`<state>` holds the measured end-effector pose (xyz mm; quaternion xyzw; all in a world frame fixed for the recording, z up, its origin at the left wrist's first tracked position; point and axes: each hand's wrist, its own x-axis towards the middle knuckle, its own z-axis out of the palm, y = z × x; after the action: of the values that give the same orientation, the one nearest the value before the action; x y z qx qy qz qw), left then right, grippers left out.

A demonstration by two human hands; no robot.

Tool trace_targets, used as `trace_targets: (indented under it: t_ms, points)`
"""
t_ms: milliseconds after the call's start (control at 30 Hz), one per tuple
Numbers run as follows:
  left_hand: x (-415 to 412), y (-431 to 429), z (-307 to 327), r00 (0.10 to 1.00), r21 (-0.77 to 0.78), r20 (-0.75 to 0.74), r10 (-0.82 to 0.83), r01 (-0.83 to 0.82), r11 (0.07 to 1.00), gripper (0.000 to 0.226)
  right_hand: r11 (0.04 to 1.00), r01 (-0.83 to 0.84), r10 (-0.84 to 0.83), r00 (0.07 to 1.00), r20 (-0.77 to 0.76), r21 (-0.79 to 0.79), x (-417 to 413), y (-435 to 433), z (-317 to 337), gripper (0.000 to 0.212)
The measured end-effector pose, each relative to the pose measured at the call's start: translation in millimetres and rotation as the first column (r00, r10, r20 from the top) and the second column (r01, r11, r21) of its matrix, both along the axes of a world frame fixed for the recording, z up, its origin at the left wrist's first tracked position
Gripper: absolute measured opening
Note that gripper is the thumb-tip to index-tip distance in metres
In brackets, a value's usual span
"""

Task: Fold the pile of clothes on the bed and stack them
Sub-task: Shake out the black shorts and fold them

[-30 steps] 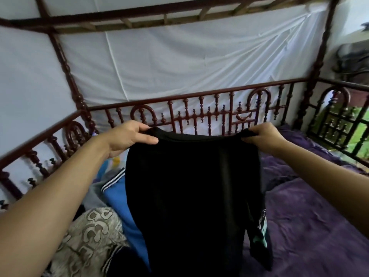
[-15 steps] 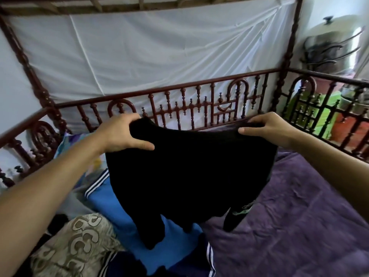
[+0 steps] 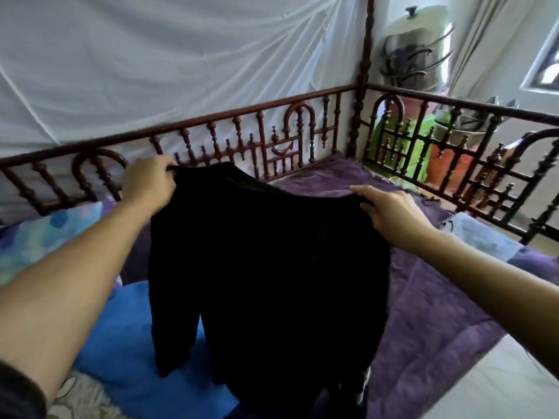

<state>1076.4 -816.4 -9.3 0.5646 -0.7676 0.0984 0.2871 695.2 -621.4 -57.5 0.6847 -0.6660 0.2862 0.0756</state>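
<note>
Entry: the left hand (image 3: 148, 182) and the right hand (image 3: 390, 210) are both bare. The left forearm (image 3: 75, 285) is bare up to the elbow region. Above it a dark sleeve (image 3: 18, 391), charcoal to black, fills the lower left corner, its hem curving across the arm. Cloth blurred, weave not readable. The right forearm (image 3: 490, 285) is bare as far as the frame edge; its sleeve is out of view.

Black garment (image 3: 266, 267): cloth, matt, weave not resolvable.
Blue garment (image 3: 121, 343): smooth cloth, faint sheen.
Purple blanket (image 3: 423, 297): quilted cloth, soft nap, matt.
Bed railing (image 3: 272, 122): turned wood, dark red-brown, varnished, moderate gloss.
White sheet (image 3: 181, 71): thin smooth cloth, creased.
Large pot (image 3: 423, 34): polished metal, reflective.
Pillow (image 3: 45, 237): printed cloth, smooth.
</note>
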Motion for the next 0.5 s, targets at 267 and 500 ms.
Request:
trace_targets:
  t_ms: [267, 500]
  points:
    - [-215.5, -15.5, -125.8, 0.941, 0.189, 0.246, -0.230, 0.186, 0.964, 0.026, 0.819, 0.359, -0.300, 0.933, -0.199, 0.447, -145.4, 38.9, -133.5, 0.061]
    - [-423.0, -56.4, -223.6, 0.934, 0.338, 0.210, -0.290, 0.209, 0.918, 0.031, 0.732, 0.402, -0.424, 0.901, -0.094, 0.550, -310.4, 34.1, -245.4, 0.055]
